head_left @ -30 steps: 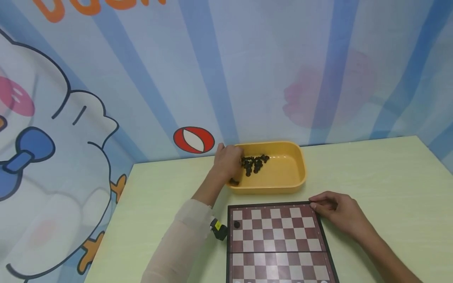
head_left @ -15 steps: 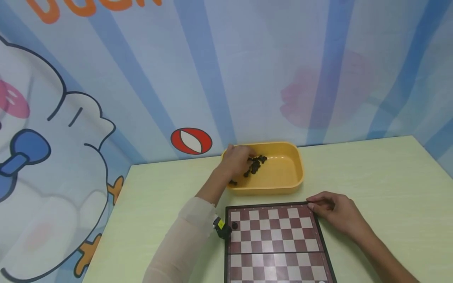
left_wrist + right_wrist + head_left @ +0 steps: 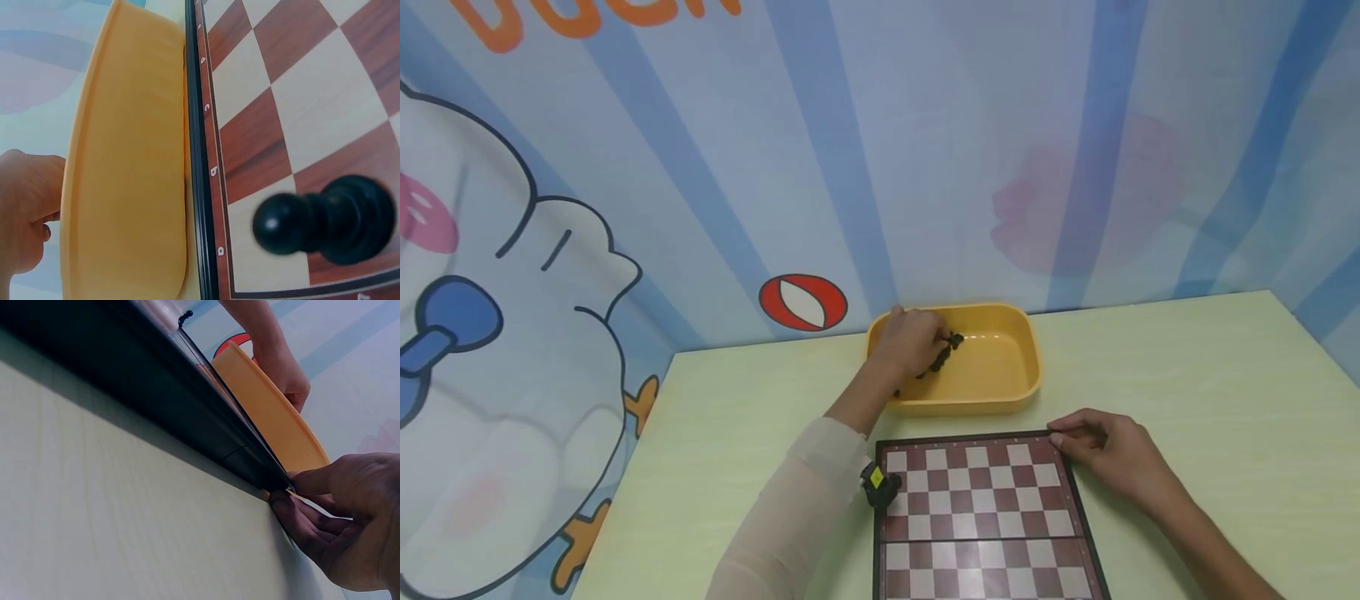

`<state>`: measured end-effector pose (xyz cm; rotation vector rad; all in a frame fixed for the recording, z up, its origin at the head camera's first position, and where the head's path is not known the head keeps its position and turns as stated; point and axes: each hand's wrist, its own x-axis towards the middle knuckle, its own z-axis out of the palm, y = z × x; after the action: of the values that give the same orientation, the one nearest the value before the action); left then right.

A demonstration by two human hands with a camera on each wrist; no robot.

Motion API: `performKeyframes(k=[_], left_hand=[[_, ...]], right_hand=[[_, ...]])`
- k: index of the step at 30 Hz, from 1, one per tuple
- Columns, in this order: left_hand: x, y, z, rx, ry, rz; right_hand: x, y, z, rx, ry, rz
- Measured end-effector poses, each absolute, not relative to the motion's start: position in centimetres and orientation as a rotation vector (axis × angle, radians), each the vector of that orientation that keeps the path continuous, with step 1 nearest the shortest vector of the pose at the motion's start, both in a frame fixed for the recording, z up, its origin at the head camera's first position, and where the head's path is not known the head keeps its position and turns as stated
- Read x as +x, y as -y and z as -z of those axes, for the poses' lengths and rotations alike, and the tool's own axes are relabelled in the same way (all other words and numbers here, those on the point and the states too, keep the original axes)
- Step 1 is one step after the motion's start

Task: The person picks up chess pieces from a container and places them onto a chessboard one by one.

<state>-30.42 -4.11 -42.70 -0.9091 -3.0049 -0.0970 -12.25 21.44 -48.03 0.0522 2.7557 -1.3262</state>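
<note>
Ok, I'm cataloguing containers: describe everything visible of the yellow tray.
The yellow tray looks like shiny plastic: rimmed, open-topped, rectangular with rounded corners. It stands upright on the pale table beyond the chessboard, apart from it. Black pieces lie inside, toward the left, where the left hand reaches in; any contact is unclear.

Beyond the left grip (image 3: 912,342), a pale blue backdrop (image 3: 940,167) with darker stripes. Just left of that grip and slightly higher, a printed red-and-white ball (image 3: 803,302); farther left, a big white cartoon bird (image 3: 527,358) with orange feet (image 3: 582,533). High above, orange lettering (image 3: 568,18). Up to the right, a faint pink shape (image 3: 1082,204). Either side, a pale yellow-green tabletop (image 3: 1187,367).
</note>
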Motion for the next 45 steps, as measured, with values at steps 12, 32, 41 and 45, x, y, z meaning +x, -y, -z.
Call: performKeyframes(k=[12,32,41,45], left_hand=[[-29.3,4.8,41.1,-0.915,2.896,0.324],[-22.2,8.8,40.0,-0.863,2.655,0.637],[-19.3,9.5,40.1,-0.802,2.635,0.68],[-18.4,9.9,40.4,-0.752,2.65,0.679]], right_hand=[[-12.7,-22.2,48.2,0.049,-2.797,1.288],[-13.1,-22.9,48.4,0.042,-2.785,1.297],[-13.3,-22.8,48.4,0.036,-2.799,1.294],[-13.2,-22.7,48.4,0.038,-2.791,1.294]])
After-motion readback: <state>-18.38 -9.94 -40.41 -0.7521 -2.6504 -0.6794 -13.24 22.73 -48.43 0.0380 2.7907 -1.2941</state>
